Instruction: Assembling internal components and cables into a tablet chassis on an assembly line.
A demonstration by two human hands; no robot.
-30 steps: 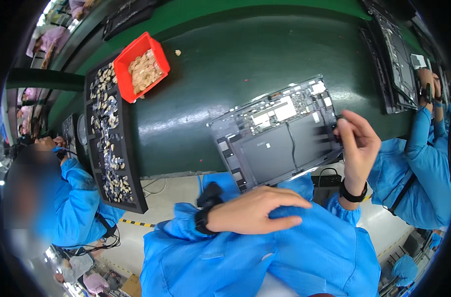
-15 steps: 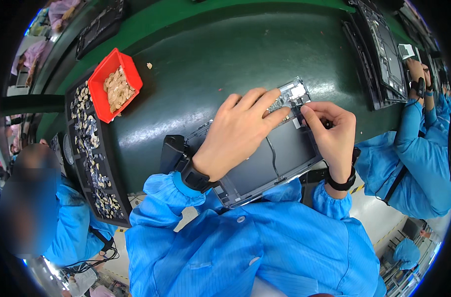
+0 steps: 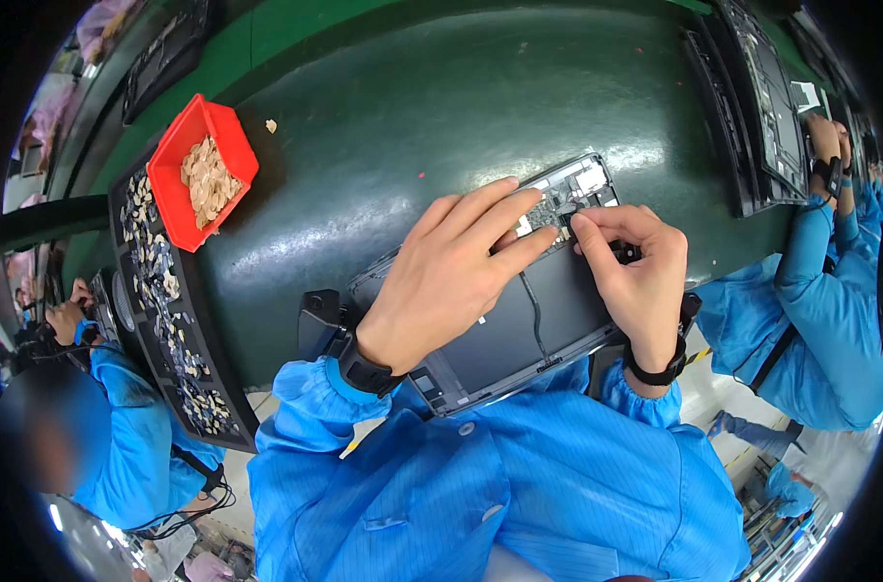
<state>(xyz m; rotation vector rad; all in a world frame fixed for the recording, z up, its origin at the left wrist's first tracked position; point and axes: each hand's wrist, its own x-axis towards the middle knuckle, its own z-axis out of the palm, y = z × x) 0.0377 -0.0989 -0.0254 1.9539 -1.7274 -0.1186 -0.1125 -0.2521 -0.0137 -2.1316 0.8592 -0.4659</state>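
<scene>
Left fingers (image 3: 507,215) splayed, right fingers (image 3: 596,249) pinched.

And here's a flat, dark-grey rectangular electronics chassis (image 3: 579,308), lying open and angled at the green surface (image 3: 383,136)'s near edge, circuitry (image 3: 561,198) bared along its far side.

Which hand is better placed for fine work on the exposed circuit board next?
Probably the right hand: its fingers are drawn together at the circuit board; the left hand is spread over the chassis.

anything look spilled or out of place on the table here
One small tan piece lies alone on the green table, just right of the red bin holding similar-looking pieces; it may have fallen out.
</scene>
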